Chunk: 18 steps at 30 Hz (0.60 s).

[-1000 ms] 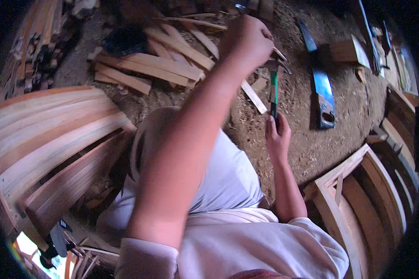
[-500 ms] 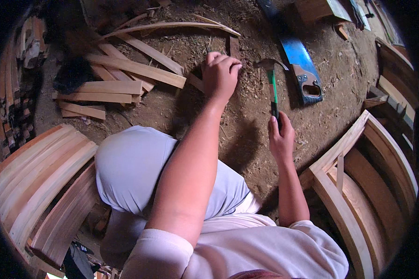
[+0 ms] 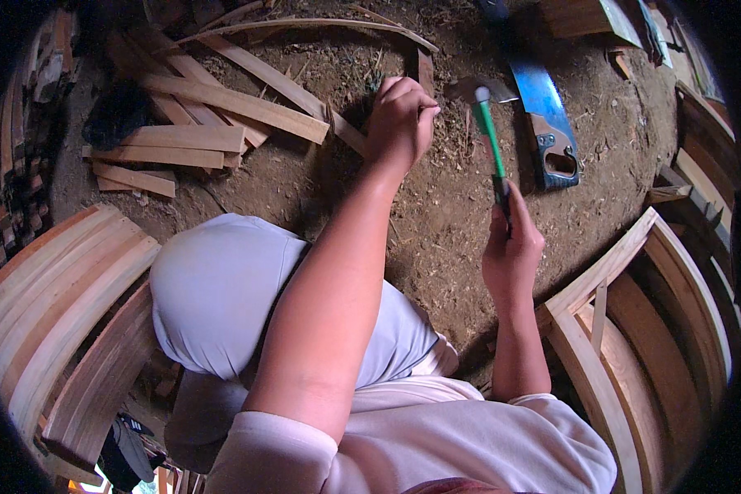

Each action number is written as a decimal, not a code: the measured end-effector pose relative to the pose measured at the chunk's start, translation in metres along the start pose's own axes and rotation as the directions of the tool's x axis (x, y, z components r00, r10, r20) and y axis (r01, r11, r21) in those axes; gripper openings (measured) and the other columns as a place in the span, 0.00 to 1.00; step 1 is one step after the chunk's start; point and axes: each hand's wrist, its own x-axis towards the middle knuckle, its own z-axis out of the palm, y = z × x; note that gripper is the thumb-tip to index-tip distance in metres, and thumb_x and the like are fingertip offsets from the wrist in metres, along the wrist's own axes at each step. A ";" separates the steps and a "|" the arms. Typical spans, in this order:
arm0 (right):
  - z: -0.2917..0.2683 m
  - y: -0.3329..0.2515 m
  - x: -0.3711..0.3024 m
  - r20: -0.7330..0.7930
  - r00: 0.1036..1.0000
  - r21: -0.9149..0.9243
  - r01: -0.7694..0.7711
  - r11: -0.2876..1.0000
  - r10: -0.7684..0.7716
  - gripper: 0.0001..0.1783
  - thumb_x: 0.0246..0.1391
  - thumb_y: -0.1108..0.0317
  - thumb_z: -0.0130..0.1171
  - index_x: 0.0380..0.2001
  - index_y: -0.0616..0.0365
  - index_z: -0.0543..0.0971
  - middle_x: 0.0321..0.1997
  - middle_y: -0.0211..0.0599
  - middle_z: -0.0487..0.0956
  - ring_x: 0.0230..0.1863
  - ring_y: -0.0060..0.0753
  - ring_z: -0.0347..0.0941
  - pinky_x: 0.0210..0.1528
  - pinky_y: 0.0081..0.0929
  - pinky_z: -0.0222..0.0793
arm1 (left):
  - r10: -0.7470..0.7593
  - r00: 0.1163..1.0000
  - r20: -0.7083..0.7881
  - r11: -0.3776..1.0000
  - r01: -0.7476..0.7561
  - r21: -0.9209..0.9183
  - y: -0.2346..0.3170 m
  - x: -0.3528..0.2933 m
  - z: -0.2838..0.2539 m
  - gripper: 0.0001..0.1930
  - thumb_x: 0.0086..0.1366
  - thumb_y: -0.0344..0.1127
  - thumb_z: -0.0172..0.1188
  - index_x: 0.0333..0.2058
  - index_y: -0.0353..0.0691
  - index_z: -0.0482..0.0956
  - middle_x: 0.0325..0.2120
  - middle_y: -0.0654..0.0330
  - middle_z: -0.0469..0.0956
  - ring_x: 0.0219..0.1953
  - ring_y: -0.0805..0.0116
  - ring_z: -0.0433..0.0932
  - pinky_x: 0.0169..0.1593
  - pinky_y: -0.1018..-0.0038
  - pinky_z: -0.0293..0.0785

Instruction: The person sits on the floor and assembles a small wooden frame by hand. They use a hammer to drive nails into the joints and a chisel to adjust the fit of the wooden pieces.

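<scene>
In my right hand [image 3: 512,255] is a claw hammer with a green and black handle [image 3: 491,140]; my fingers wrap round its black grip. The hammer's metal head points away from me, blurred by motion. To its left, low over the dirt, my left hand [image 3: 402,125] is closed with its fingers curled together. Whatever it may pinch is hidden or too small to make out. A dark wood strip [image 3: 425,70] lies just beyond those fingers. A handsaw with a blue blade [image 3: 543,95] and an open-loop handle rests on the ground right of the hammer.
Several loose boards [image 3: 230,107] lie piled at the far left. Curved wood pieces [image 3: 66,284] are stacked beside my left knee. A curved wooden frame [image 3: 605,362] stands near my right arm. A box-like wood piece [image 3: 589,20] sits at the far right. Wood chips litter the dirt floor.
My right hand has shifted slightly nearer and turned, and the hammer has tilted, its head now blurred. My left hand stays closed in about the same place. The whole view has shifted a little.
</scene>
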 end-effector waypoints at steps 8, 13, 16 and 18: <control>-0.001 -0.002 -0.001 -0.026 1.000 -0.039 0.016 0.999 -0.017 0.25 0.63 0.79 0.55 0.63 0.57 0.73 0.41 0.60 0.83 0.42 0.60 0.83 0.40 0.46 0.77 | 0.039 0.999 -0.009 0.999 -0.039 -0.011 -0.001 -0.002 0.003 0.09 0.50 0.23 0.70 0.26 0.40 0.78 0.28 0.56 0.78 0.41 0.51 0.76 0.47 0.61 0.73; 0.005 0.005 0.000 0.066 0.998 -0.139 -0.002 0.990 0.011 0.26 0.62 0.79 0.56 0.63 0.53 0.74 0.40 0.60 0.83 0.40 0.60 0.83 0.39 0.46 0.77 | 0.013 1.000 0.002 1.000 -0.013 0.013 -0.003 -0.004 0.001 0.09 0.50 0.25 0.72 0.26 0.40 0.79 0.30 0.56 0.79 0.41 0.51 0.77 0.48 0.60 0.73; 0.001 0.001 -0.003 -0.051 0.994 -0.096 0.091 0.991 -0.097 0.27 0.62 0.79 0.56 0.64 0.52 0.73 0.41 0.59 0.83 0.39 0.60 0.83 0.39 0.46 0.77 | 0.038 0.999 0.014 0.999 -0.038 0.006 0.000 -0.003 -0.002 0.08 0.51 0.26 0.72 0.26 0.39 0.79 0.30 0.56 0.79 0.41 0.52 0.77 0.48 0.61 0.73; 0.002 0.000 -0.005 -0.084 0.988 -0.132 0.115 0.985 -0.127 0.27 0.62 0.79 0.56 0.64 0.53 0.73 0.41 0.59 0.83 0.39 0.60 0.83 0.38 0.46 0.77 | -0.016 1.000 0.025 0.999 0.015 0.031 0.003 -0.003 -0.002 0.08 0.51 0.26 0.71 0.26 0.39 0.79 0.30 0.56 0.79 0.41 0.52 0.77 0.48 0.61 0.74</control>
